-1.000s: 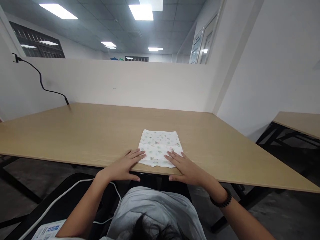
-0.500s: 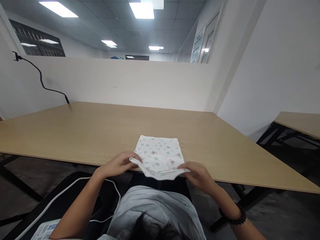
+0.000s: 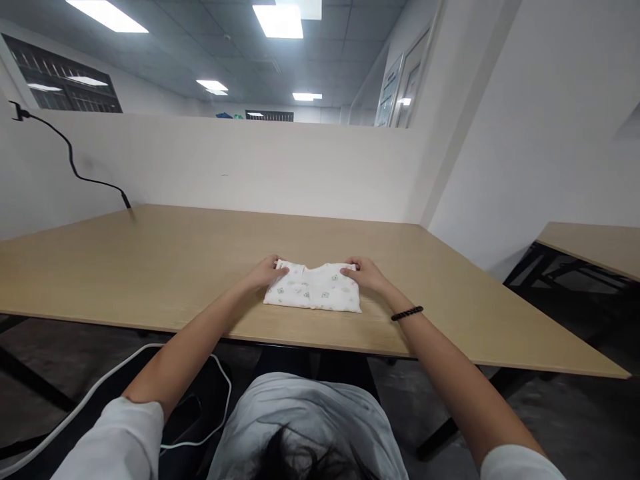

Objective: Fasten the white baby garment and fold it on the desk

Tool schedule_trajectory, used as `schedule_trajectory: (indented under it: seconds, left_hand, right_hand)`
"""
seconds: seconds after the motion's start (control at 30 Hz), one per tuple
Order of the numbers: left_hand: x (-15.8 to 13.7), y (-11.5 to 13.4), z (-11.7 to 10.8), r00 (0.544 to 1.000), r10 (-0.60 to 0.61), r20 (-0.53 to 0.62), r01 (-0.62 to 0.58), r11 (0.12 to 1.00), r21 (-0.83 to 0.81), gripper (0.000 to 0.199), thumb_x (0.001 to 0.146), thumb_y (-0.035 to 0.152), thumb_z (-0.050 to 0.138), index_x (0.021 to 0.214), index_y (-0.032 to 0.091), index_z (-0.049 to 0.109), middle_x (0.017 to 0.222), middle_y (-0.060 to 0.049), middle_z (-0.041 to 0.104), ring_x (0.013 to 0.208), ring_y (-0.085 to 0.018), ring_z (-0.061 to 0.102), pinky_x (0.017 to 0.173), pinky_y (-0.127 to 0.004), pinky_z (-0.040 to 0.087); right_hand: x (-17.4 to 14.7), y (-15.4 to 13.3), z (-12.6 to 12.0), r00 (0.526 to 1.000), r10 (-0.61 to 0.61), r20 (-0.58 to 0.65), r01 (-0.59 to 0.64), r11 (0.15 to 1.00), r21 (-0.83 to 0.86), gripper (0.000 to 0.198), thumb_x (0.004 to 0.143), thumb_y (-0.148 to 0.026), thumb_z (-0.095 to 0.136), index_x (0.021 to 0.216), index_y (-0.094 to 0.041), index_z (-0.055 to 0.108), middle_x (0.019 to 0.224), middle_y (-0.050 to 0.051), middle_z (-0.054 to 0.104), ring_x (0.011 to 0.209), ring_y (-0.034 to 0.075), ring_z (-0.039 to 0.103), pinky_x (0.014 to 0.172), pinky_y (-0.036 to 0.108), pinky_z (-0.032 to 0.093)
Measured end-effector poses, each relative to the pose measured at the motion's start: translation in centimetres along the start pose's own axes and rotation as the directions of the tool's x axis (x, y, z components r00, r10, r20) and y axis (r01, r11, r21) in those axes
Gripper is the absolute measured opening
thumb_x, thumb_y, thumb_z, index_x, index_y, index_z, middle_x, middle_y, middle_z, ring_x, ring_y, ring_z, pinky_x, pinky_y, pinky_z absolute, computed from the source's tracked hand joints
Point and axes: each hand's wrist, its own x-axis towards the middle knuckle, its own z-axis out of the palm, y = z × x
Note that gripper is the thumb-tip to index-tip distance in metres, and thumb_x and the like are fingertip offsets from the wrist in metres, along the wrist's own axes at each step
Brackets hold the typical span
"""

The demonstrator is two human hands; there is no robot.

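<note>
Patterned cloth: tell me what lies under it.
The tan table shows around the patterned cloth; the part directly beneath is covered, so whether anything lies between them cannot be seen.

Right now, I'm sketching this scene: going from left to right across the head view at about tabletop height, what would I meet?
Black bendy stalk, left hand's grip, patterned white cloth, right hand's grip, dark bracelet, second table.
</note>
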Motion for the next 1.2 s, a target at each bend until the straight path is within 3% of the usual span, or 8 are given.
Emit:
schedule_trajectory:
  seconds: [0.13,0.43,0.63,0.77,0.87,1.0,1.1,1.2]
  left_hand:
    - [1.3,-1.3,0.7,0.993,-0.097,-0.069,0.103,0.991,0.088,0.055,0.075,0.029,0.074,0.121,0.021,0.047,0.091,-0.003,0.058,0.076,-0.017,0.059,0.064,-0.025,0.046]
    - [0.9,-1.7,0.9,0.999,-0.03,-0.013,0.026,0.971,-0.236,0.059,0.079,0.023,0.072,0.129,0.026,0.041,0.093,0.0,0.055,0.066,-0.01,0.057,0.061,-0.022,0.048]
    - [0.9,-1.6,1.3,0.999,-0.023,0.032,0.031,0.96,-0.278,0.059,0.082,0.017,0.068,0.131,0.024,0.036,0.122,-0.011,0.061,0.087,-0.015,0.065,0.07,-0.024,0.054]
    - [1.0,-1.8,1.4,0.998,-0.004,-0.063,-0.004,0.992,-0.124,0.057,0.08,0.02,0.07,0.128,0.021,0.039,0.129,-0.015,0.058,0.111,-0.022,0.061,0.089,-0.034,0.053]
    - [-0.2,-0.9,1.9,0.976,0.184,-0.115,-0.167,0.976,0.142,0.052,0.083,0.025,0.067,0.129,0.018,0.045,0.14,-0.018,0.05,0.136,-0.029,0.045,0.113,-0.044,0.037]
    - [-4.1,1.6,3.6,0.853,0.477,0.21,-0.519,0.739,0.429,0.06,0.092,0.047,0.058,0.143,0.02,0.043,0.161,-0.014,0.028,0.153,-0.032,0.012,0.124,-0.05,0.011]
    - [-7.0,3.1,5.1,0.696,0.464,0.547,-0.712,0.543,0.445,0.079,0.093,0.061,0.05,0.156,0.022,0.025,0.167,-0.01,0.013,0.154,-0.03,0.006,0.125,-0.046,0.005]
    - [-8.5,3.3,6.2,0.683,0.358,0.637,-0.716,0.501,0.486,0.082,0.096,0.066,0.038,0.158,0.017,0.019,0.166,-0.013,0.011,0.154,-0.028,0.005,0.124,-0.045,0.004]
  right_hand:
    - [0.8,2.1,1.6,0.998,0.06,-0.016,-0.061,0.997,-0.038,0.013,0.071,-0.024,0.068,0.081,-0.016,0.067,0.085,0.006,0.07,0.075,0.018,0.06,0.065,0.027,0.042]
    - [0.5,4.1,3.0,0.992,-0.082,-0.1,0.086,0.995,0.041,0.016,0.077,-0.034,0.059,0.083,-0.019,0.063,0.085,0.004,0.068,0.077,0.02,0.058,0.07,0.03,0.043]
    - [0.6,3.9,3.2,0.987,-0.098,-0.125,0.101,0.995,0.023,0.022,0.079,-0.04,0.059,0.087,-0.02,0.064,0.083,0.004,0.067,0.072,0.02,0.054,0.067,0.029,0.042]
    - [0.6,3.9,3.3,0.988,-0.122,-0.097,0.126,0.991,0.041,0.021,0.081,-0.039,0.058,0.087,-0.02,0.064,0.087,0.006,0.068,0.079,0.021,0.058,0.071,0.031,0.044]
    - [0.6,3.9,3.3,0.984,-0.16,-0.081,0.164,0.986,0.042,0.021,0.082,-0.037,0.057,0.089,-0.019,0.065,0.091,0.007,0.069,0.082,0.022,0.06,0.074,0.032,0.045]
    - [0.9,3.8,3.5,0.972,-0.171,-0.162,0.187,0.978,0.095,0.023,0.081,-0.039,0.059,0.09,-0.018,0.066,0.092,0.007,0.071,0.082,0.021,0.062,0.074,0.032,0.047]
    - [1.0,4.1,3.8,0.977,-0.175,-0.125,0.193,0.969,0.153,0.024,0.08,-0.038,0.06,0.09,-0.017,0.067,0.09,0.006,0.071,0.082,0.02,0.063,0.074,0.031,0.049]
    - [1.1,4.4,4.0,0.984,-0.166,-0.065,0.174,0.975,0.136,0.024,0.084,-0.034,0.056,0.094,-0.016,0.068,0.092,0.007,0.073,0.086,0.02,0.065,0.079,0.032,0.051]
